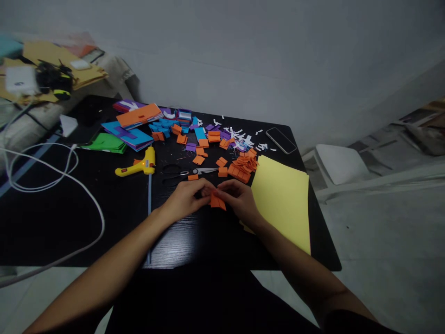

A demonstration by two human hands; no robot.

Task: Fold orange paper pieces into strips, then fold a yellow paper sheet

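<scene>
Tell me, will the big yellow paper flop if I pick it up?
The yellow paper would probably bend and flop, because it looks wide and thin. It's likely light for its size, being flat paper. Pushed, it might slide rather than roll, since it lies flat on the table.

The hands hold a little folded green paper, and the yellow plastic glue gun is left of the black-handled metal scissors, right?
Not quite: the head view shows the left hand and right hand hold folded orange paper, not green. The yellow glue gun is left of the scissors.
</scene>
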